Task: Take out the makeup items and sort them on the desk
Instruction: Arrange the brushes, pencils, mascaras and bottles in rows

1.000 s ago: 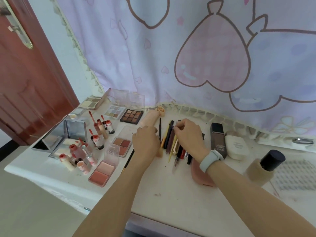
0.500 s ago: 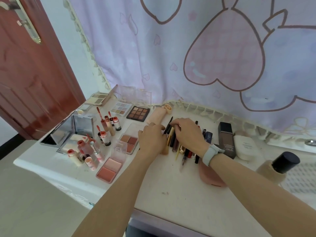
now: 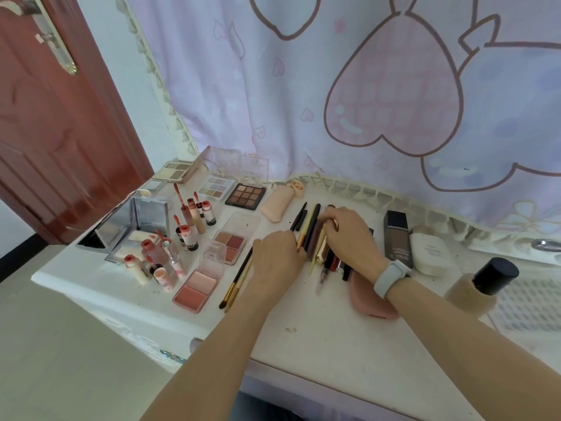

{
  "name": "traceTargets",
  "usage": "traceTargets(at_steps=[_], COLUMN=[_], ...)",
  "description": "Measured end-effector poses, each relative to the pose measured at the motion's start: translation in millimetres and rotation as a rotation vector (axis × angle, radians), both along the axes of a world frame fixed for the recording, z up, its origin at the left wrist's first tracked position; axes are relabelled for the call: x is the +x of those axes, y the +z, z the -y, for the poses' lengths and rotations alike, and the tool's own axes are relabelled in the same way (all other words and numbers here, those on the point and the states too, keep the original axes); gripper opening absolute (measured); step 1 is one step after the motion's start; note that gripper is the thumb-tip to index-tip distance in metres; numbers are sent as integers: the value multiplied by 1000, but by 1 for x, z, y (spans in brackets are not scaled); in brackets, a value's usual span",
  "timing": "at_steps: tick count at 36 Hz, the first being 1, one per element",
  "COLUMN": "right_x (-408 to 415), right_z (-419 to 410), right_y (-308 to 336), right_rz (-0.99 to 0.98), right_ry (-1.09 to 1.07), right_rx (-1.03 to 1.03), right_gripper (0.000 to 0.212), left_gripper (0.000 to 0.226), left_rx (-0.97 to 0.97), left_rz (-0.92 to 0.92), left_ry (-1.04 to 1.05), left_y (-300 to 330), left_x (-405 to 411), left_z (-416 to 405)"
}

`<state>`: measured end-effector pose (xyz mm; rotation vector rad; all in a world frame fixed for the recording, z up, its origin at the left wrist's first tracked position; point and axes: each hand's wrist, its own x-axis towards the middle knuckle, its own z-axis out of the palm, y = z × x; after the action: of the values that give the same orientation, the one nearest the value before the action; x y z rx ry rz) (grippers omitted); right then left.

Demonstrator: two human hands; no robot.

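Note:
A row of pencils, pens and slim tubes [image 3: 312,229] lies in the middle of the white desk [image 3: 318,338]. My left hand [image 3: 277,259] is at the row's left side, its curled fingertips on an orange-ended pencil [image 3: 300,242]. From the right, my right hand [image 3: 349,235], with a pale watch on the wrist, curls over the row and pinches a rose-gold tube [image 3: 335,223]. Two brushes [image 3: 239,278] lie left of my left hand. Blush palettes [image 3: 197,290] and eyeshadow palettes [image 3: 246,196] lie further left.
Lip glosses [image 3: 194,223] and a mirrored box [image 3: 133,226] crowd the desk's left end. A pink pouch [image 3: 370,305] lies under my right wrist. Right of it stand a dark bottle [image 3: 397,238], a white bottle [image 3: 428,253] and a black-capped foundation bottle [image 3: 479,290]. A curtain hangs behind.
My hands have drawn closer together on the row of pencils. My left hand has shifted right, uncovering the two brushes. The view has tilted slightly.

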<state>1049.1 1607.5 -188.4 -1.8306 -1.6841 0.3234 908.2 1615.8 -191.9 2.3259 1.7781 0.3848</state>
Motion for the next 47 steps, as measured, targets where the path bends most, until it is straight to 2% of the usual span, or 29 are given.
traceTargets(at_steps=[4,7,11,20,23,31,35,40,43,47], right_x=[-1,-6,-17,-50,-59,-70,-71,-57,-44,-35], right_z=[11,19,28,53,59,51,47,36,28,24], right_y=[4,4,1,-14,-17,-24,-21,-14,-10,-8], right_rz=[-54,-91,-15,173,204,298,324,347,541,795], right_ry=[-14,2,135,383,452,502,530,340,146,66], right_rx=[65,148,155,10,38,121,126,159,117,-9], right_gripper=[30,28,33,31,31,32,33,30,30,37], left_gripper=[14,17,20,18,9,21,7,6,9,15], left_rx=[0,-25,-28,90,214,394,398,370,385,420], left_rz=[91,214,280,63,83,30,42,43,32,33], left_ry=[64,80,72,150,174,185,194,211,204,160], left_y=[7,12,13,-7,-18,-25,-26,-25,-23,-18], left_x=[-3,-15,-37,-77,-85,-96,-98,-98,-96,-87], left_z=[9,24,54,102,107,109,104,99,96,94])
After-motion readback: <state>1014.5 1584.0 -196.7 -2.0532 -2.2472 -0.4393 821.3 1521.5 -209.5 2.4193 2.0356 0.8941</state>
